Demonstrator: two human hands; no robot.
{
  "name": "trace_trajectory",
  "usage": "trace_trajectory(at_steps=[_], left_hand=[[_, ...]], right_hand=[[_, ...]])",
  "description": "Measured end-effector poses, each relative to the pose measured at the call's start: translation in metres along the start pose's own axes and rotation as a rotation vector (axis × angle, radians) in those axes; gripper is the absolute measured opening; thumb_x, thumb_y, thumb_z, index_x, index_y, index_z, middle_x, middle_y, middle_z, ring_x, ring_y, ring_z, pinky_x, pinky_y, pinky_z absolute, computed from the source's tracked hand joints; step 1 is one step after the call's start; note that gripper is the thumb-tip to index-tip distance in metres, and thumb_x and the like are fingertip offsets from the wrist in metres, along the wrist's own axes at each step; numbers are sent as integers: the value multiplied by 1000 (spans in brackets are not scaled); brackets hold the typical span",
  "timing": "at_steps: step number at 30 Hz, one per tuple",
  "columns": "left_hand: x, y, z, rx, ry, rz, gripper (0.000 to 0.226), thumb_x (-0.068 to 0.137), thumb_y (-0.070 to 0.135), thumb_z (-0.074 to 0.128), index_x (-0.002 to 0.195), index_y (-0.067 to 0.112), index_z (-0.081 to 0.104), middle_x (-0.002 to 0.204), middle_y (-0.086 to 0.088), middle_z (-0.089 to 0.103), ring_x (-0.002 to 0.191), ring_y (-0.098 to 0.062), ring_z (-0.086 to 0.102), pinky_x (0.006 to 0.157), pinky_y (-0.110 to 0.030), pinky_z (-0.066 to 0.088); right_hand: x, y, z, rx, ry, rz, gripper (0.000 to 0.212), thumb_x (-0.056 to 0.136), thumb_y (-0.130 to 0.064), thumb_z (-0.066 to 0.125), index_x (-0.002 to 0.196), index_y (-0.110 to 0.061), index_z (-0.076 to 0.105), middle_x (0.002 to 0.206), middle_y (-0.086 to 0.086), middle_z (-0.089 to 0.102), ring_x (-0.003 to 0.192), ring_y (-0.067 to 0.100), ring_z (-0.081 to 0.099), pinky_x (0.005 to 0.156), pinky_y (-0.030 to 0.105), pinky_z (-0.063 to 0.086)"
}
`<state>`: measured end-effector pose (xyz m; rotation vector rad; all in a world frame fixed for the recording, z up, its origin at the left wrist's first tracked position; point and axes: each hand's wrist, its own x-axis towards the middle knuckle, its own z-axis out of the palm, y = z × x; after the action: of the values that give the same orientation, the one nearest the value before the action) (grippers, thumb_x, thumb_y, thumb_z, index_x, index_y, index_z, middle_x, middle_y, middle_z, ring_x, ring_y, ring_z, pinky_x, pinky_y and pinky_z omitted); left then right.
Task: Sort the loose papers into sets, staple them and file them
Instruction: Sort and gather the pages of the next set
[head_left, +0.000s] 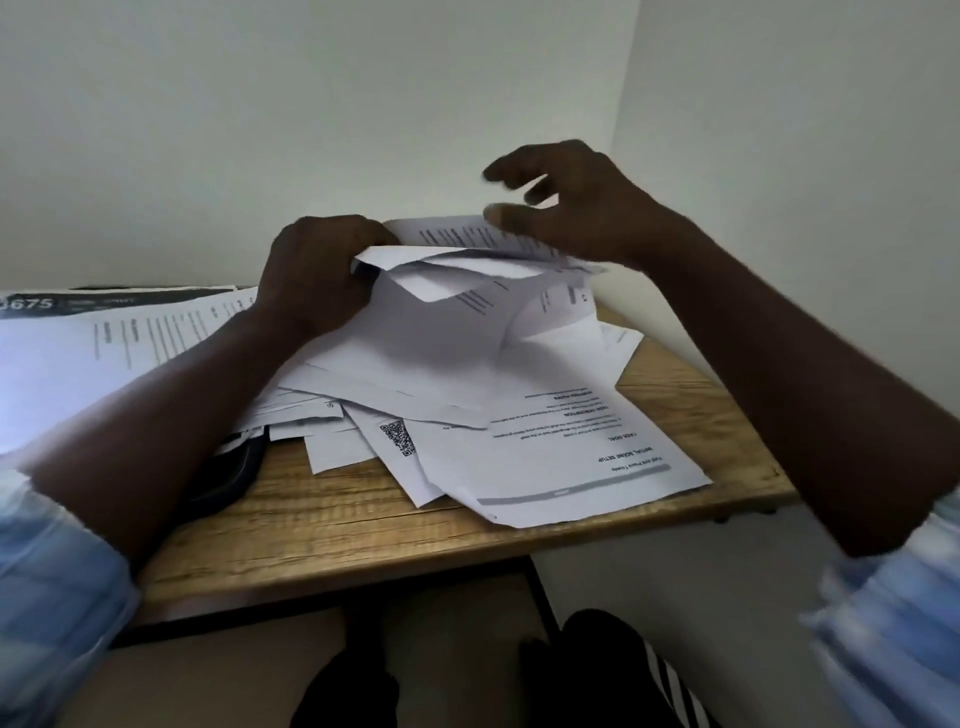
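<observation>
A messy heap of loose white printed papers (519, 415) covers the middle of the small wooden desk (363, 525). My left hand (317, 270) grips the lifted far edge of several sheets (441, 312), bending them upward. Just to the right, my right hand (576, 202) hovers with fingers spread, its thumb touching the raised top sheet (457, 234). One sheet with a QR code (399, 437) lies low in the heap. A page with upside-down headings (587, 457) sits at the front right.
A second spread of papers (104, 332) lies at the left, topped at the back by a dark-banded page marked with numbers. A black object (234, 467) pokes out from under the papers by my left forearm. White walls close off the corner behind the desk.
</observation>
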<state>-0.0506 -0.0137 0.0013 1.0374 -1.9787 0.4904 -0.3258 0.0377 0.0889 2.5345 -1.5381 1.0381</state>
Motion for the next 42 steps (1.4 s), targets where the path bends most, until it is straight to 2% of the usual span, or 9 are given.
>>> trace_trajectory(at_steps=[4, 9, 12, 16, 20, 25, 30, 35, 42], left_hand=[[0, 4, -1, 23, 131, -9, 40, 80, 17, 52, 110, 21, 77, 105, -4, 78, 95, -37, 71, 72, -39, 49], [3, 2, 2, 30, 193, -76, 32, 84, 8, 60, 109, 19, 76, 104, -8, 77, 92, -40, 71, 71, -42, 50], [1, 3, 0, 36, 169, -95, 33, 83, 5, 63, 109, 19, 77, 105, -8, 77, 94, -40, 70, 73, -43, 52], [-2, 5, -3, 4, 175, -95, 34, 82, 10, 59, 109, 20, 76, 103, -6, 78, 93, -38, 71, 73, -43, 53], [-2, 3, -3, -21, 182, -115, 36, 81, 19, 53, 108, 19, 77, 102, -8, 78, 92, -39, 72, 74, -44, 54], [0, -3, 2, -46, 177, -86, 36, 80, 17, 54, 107, 15, 77, 99, -12, 79, 89, -40, 73, 73, -45, 55], [5, -6, 6, -105, 204, -49, 17, 84, 19, 59, 87, 7, 71, 76, -18, 71, 73, -44, 70, 60, -35, 39], [8, -16, 12, -378, 229, -291, 46, 80, 33, 78, 111, -1, 73, 99, -28, 75, 96, -42, 73, 82, -48, 54], [9, -30, 15, -742, 246, -366, 47, 80, 16, 90, 106, 50, 71, 121, -7, 72, 115, -28, 68, 106, -55, 51]], right_hand=[[-79, -4, -4, 8, 269, 339, 62, 95, -74, 47, 117, -21, 69, 115, -4, 68, 105, 13, 63, 92, 30, 49], [-165, -9, 7, -319, -382, 610, 104, 55, -110, 32, 105, -24, 64, 107, -3, 67, 104, 20, 64, 80, 36, 49], [-167, -10, 9, -417, -473, 605, 95, 61, -99, 56, 121, -26, 60, 117, -6, 64, 109, 17, 60, 88, 36, 50], [-157, 3, 8, -152, -484, 603, 71, 61, -77, 82, 95, -15, 71, 90, -9, 68, 88, 13, 64, 77, 31, 51], [-153, 32, 3, -346, -445, 671, 112, 46, -94, 72, 137, -31, 54, 141, 2, 54, 126, 22, 53, 104, 41, 48], [-130, 73, -25, -174, -494, 777, 72, 64, -50, 95, 111, -4, 66, 91, 6, 64, 70, 16, 57, 55, 27, 46], [-103, 105, -39, -88, -96, 513, 36, 76, -8, 86, 108, -14, 71, 114, 11, 68, 105, 29, 65, 84, 39, 55], [-79, 108, -61, 284, 292, 360, 26, 77, -7, 88, 96, -18, 75, 95, 4, 77, 86, 21, 74, 72, 36, 60], [-59, 93, -73, 711, 384, 400, 31, 77, 1, 85, 107, -1, 76, 103, 12, 79, 93, 27, 77, 76, 33, 62]])
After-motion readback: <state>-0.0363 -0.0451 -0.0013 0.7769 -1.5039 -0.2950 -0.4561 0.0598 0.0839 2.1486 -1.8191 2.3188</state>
